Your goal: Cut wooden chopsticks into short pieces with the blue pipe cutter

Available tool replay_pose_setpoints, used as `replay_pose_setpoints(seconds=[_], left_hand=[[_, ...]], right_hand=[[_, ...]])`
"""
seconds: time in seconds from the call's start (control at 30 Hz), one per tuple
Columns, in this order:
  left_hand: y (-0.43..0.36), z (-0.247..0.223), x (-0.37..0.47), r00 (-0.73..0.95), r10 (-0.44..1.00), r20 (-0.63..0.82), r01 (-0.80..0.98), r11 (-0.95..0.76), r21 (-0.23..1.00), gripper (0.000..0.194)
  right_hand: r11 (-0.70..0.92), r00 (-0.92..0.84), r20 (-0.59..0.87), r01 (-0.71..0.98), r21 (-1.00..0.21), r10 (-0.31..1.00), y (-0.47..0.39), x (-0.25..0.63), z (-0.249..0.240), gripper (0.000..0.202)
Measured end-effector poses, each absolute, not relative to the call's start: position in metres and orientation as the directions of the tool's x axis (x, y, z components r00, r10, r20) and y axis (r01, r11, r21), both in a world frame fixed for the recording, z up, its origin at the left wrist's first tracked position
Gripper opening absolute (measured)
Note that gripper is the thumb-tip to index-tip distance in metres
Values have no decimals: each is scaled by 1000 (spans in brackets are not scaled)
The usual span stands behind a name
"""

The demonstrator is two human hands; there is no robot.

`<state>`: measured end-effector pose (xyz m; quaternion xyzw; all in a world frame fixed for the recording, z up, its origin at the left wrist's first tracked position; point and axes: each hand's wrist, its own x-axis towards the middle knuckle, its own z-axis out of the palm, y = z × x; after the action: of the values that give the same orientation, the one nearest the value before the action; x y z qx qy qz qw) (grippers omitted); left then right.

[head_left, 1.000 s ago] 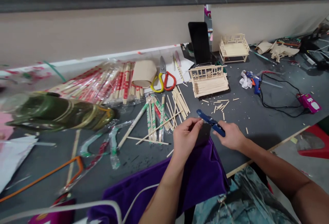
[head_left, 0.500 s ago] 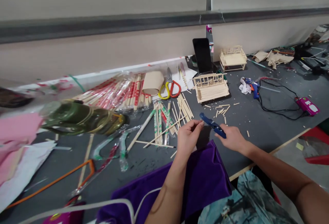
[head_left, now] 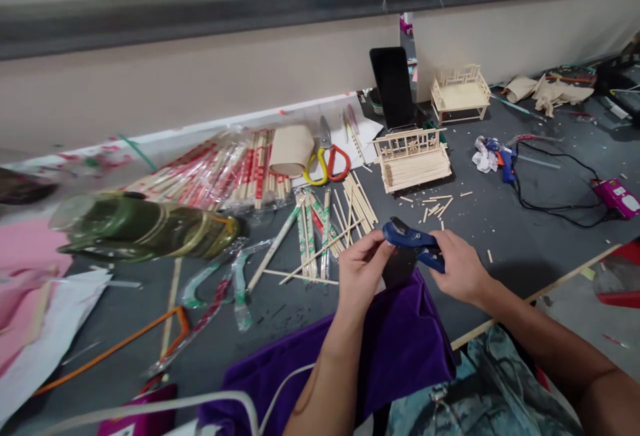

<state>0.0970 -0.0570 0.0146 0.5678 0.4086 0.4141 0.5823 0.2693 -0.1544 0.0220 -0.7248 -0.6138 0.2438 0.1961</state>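
Observation:
Blue plier-like cutters (head_left: 413, 237) are gripped by their handles in my right hand (head_left: 463, 266). Their head reaches left to the fingertips of my left hand (head_left: 363, 269), which are pinched together. Whatever lies in that pinch is too small or hidden to make out. Just beyond the hands stands a small bench model (head_left: 415, 168) built of thin wooden sticks, with short cut stick pieces (head_left: 437, 208) scattered in front of it. Loose wooden chopsticks (head_left: 357, 199) lie to the left of the cutters. Purple cloth (head_left: 400, 349) is spread under my forearms.
A second stick-built bench (head_left: 460, 96) stands behind, near an upright phone (head_left: 393, 86). Scissors (head_left: 327, 156), wrapped chopsticks (head_left: 235, 169) and a green bottle (head_left: 150, 226) lie to the left, with an orange-framed saw (head_left: 110, 349) nearer. A glue gun (head_left: 507, 164) and its cable lie right.
The cutters have moved left and turned more level, their head now against my left fingertips. My right hand has come closer to the left. The view has tilted down slightly.

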Motion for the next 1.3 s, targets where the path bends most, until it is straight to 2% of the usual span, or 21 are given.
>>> replay_pose_setpoints(seconds=[0.4,0.83,1.3], left_hand=[[-58,18,92,375,926,34,-40,-21,999,29],[-56,29,90,505,846,174,20,-213,977,15],[-58,30,91,465,855,231,32,-277,960,8]], right_hand=[[-149,122,-86,781,-606,989,-163,265,23,51],[-147,132,-70,765,-627,989,-166,266,22,50],[-157,124,-97,747,-646,988,-167,262,22,52]])
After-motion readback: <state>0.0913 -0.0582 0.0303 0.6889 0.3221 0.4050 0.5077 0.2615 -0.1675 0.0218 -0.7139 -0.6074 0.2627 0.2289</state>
